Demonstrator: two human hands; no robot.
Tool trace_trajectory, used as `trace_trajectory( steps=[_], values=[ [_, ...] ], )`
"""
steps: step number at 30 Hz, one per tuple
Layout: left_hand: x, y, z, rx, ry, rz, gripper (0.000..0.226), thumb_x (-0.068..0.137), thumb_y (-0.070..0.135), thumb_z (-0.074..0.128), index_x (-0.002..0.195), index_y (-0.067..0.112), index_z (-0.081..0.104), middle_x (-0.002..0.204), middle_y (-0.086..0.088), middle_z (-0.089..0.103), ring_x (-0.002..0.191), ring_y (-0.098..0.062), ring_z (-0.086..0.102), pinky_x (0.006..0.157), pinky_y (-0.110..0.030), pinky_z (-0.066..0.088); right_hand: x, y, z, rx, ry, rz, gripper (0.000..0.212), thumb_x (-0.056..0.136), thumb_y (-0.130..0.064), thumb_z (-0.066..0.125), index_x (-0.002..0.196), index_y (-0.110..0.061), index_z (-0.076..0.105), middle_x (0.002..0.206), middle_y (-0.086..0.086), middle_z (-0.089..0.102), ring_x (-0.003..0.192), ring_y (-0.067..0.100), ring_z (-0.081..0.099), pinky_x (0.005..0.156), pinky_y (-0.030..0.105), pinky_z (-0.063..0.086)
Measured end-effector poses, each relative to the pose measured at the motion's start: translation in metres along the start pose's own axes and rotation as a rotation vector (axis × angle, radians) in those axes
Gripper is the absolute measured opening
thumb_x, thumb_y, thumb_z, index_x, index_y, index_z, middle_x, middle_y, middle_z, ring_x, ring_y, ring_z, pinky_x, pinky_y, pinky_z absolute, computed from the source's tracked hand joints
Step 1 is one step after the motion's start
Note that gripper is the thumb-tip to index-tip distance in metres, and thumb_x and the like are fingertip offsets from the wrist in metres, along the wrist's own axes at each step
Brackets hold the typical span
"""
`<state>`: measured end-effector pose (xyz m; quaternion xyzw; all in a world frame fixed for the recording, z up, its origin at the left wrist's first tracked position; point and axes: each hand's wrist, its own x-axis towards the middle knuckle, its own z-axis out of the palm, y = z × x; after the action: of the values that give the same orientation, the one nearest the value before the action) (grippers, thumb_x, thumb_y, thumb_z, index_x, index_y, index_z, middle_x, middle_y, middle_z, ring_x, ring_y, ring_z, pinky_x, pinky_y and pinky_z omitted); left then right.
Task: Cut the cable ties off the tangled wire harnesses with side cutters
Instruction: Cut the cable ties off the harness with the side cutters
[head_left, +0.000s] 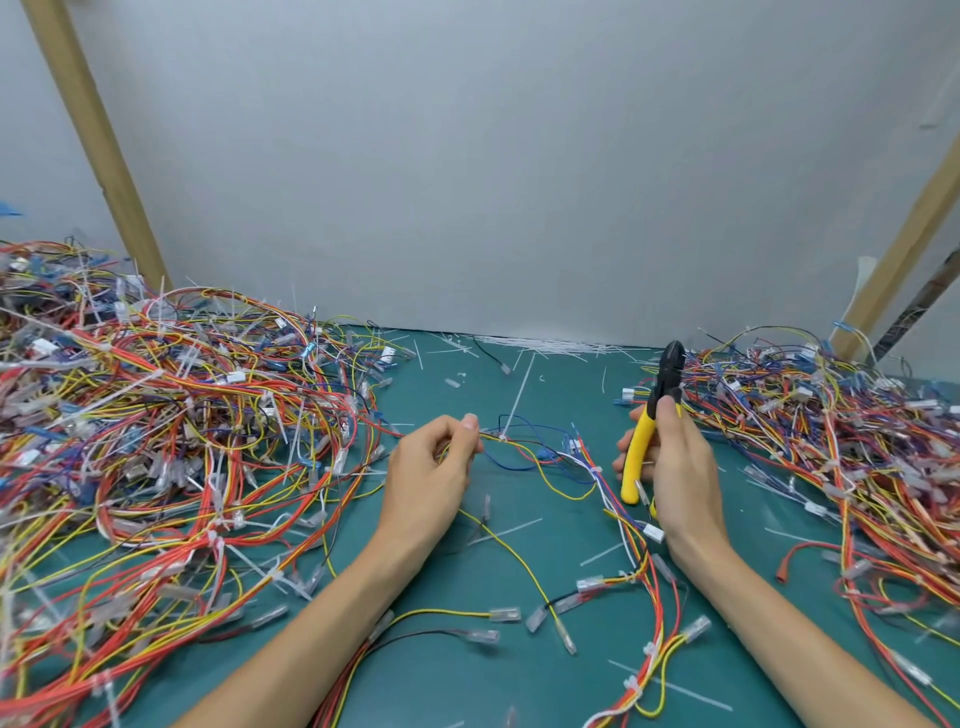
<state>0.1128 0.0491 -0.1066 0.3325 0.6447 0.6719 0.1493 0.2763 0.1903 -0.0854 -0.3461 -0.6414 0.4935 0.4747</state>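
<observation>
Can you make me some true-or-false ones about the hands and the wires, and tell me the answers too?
1. The right hand holds cutters with yellow handles. True.
2. The left hand is empty. False: it pinches some wires.
3. The cutters are snipping a cable tie right now. False: their jaws point up and away, well apart from the tie.
4. A big wire pile lies to the left. True.
</observation>
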Motion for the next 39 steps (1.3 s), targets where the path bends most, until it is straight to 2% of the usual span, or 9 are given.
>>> trace_trajectory(
  steps=[5,13,17,20,23,25,29,35,39],
  values=[
    [-0.001,0.001,0.000,0.015,-0.005,0.013,0.038,0.098,0.036,0.053,0.068,0.017,0.063,0.050,0.010,0.043,0.046,-0.011,0.033,0.053,-0.026,0.027,-0.004,-0.001,0.001,0.053,-0.057,-0.004,0.043,0.100,-0.048,0.040,0.081,-0.014,0.059,0.058,0.003,0.056,0.049,0.019,0.052,0.049,0.034,0.044],
    [-0.003,0.003,-0.001,0.078,-0.020,0.043,0.043,0.092,0.050,0.052,0.063,0.018,0.057,0.051,0.008,0.043,0.051,-0.014,0.035,0.057,-0.030,0.029,-0.003,-0.001,0.002,0.025,-0.149,0.020,0.052,0.087,-0.060,0.044,0.077,-0.013,0.063,0.061,0.010,0.060,0.053,0.027,0.056,0.057,0.041,0.047],
    [-0.003,0.005,-0.001,0.114,-0.018,0.040,0.043,0.086,0.054,0.050,0.058,0.022,0.056,0.050,0.004,0.038,0.053,-0.017,0.034,0.058,-0.033,0.027,-0.005,0.000,-0.001,0.018,-0.146,0.012,0.044,0.100,-0.046,0.042,0.082,-0.012,0.065,0.065,0.012,0.064,0.056,0.029,0.059,0.057,0.036,0.047],
    [-0.004,0.005,-0.002,0.160,-0.007,0.056,0.050,0.091,0.048,0.053,0.056,0.014,0.045,0.053,0.000,0.034,0.055,-0.017,0.032,0.058,-0.034,0.026,-0.008,-0.003,0.000,-0.030,-0.137,-0.026,0.035,0.098,-0.042,0.046,0.087,-0.015,0.066,0.070,0.010,0.067,0.057,0.024,0.062,0.058,0.038,0.049],
    [-0.004,0.005,-0.002,0.211,0.014,0.079,0.052,0.097,0.035,0.055,0.058,0.013,0.030,0.058,0.000,0.025,0.058,-0.016,0.027,0.058,-0.034,0.023,-0.013,-0.005,0.002,-0.197,-0.073,-0.170,0.024,0.088,-0.045,0.047,0.093,-0.027,0.062,0.075,-0.002,0.066,0.062,0.016,0.065,0.062,0.041,0.052],
    [-0.003,0.006,-0.002,0.213,0.019,0.080,0.050,0.098,0.032,0.054,0.058,0.017,0.028,0.057,0.002,0.023,0.058,-0.016,0.026,0.058,-0.034,0.022,-0.015,-0.005,0.003,-0.329,-0.047,-0.296,0.017,0.086,-0.041,0.051,0.098,-0.030,0.056,0.077,-0.007,0.060,0.072,0.014,0.061,0.066,0.036,0.046],
    [-0.002,0.004,-0.003,0.191,0.015,0.079,0.051,0.098,0.032,0.054,0.058,0.013,0.027,0.058,-0.001,0.024,0.058,-0.016,0.024,0.058,-0.034,0.021,-0.016,-0.005,0.007,-0.498,-0.057,-0.433,0.026,0.080,-0.030,0.067,0.104,-0.029,0.057,0.095,-0.011,0.053,0.087,0.003,0.053,0.075,0.024,0.038],
    [-0.002,0.004,-0.002,0.155,0.005,0.068,0.051,0.087,0.048,0.051,0.059,0.014,0.027,0.058,-0.002,0.023,0.058,-0.016,0.023,0.059,-0.034,0.022,-0.018,-0.005,0.006,-0.564,-0.088,-0.465,0.044,0.067,-0.015,0.078,0.106,-0.029,0.063,0.101,-0.011,0.054,0.096,0.012,0.055,0.088,0.043,0.047],
    [-0.002,0.006,-0.003,0.117,0.000,0.056,0.050,0.087,0.047,0.052,0.057,0.017,0.027,0.059,-0.001,0.022,0.058,-0.017,0.022,0.059,-0.036,0.021,-0.018,-0.007,0.005,-0.574,-0.098,-0.471,0.046,0.066,-0.015,0.077,0.109,-0.028,0.063,0.103,-0.010,0.054,0.098,0.013,0.055,0.089,0.042,0.047]
  ],
)
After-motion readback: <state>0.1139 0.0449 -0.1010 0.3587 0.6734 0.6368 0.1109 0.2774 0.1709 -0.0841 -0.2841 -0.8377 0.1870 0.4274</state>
